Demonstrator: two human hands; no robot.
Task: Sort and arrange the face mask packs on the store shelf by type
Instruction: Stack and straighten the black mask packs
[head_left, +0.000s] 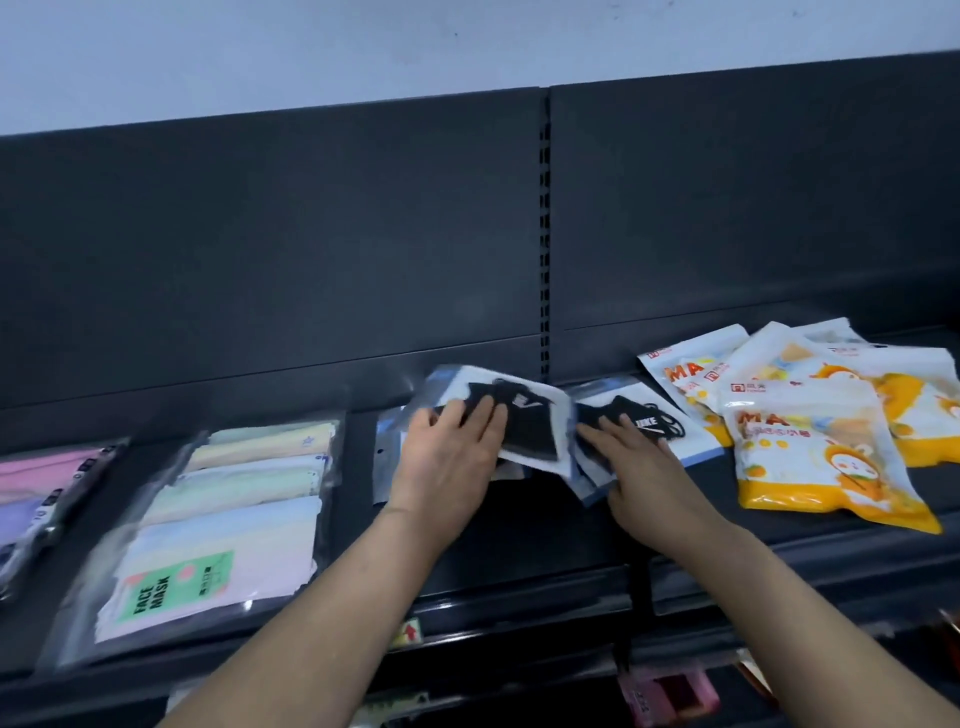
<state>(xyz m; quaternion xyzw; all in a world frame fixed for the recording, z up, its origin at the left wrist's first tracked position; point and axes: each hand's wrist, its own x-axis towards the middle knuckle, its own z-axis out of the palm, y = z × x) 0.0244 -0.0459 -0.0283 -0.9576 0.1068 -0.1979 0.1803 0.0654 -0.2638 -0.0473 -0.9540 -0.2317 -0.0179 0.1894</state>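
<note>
The step in hand, as I judge it, is gathering the black masks into one pile at the middle of the shelf (545, 540). The left hand (452, 447) lies with its fingers nearly straight on top of a black mask pack (524, 421), which sits tilted with its right corner riding over its neighbour. The right hand (628, 457) is spread flat on a second black mask pack (644, 421), just beside the first. Whether either thumb hooks under a pack edge I cannot tell.

To do this well, square the two packs by their edges before stacking, since the slick film will probably slide under flat palms. Press lightly and draw them together, not across each other. Keep the pile off the orange packs (831, 447), which lie in a loose overlapping heap toward the right end of the shelf and touch the second black pack at its right side. A careless sweep could drag one along.

Toward the left end a pastel pack (218, 519) with a green label lies flat, apart from the black ones. A pink pack (36, 488) is cut off at the left edge.

The shelf is dark, with a dark back panel (311, 234) split by a slotted upright (544, 234). Above that is a pale wall (311, 41). Something pink shows on a lower level, too blurred to name.
</note>
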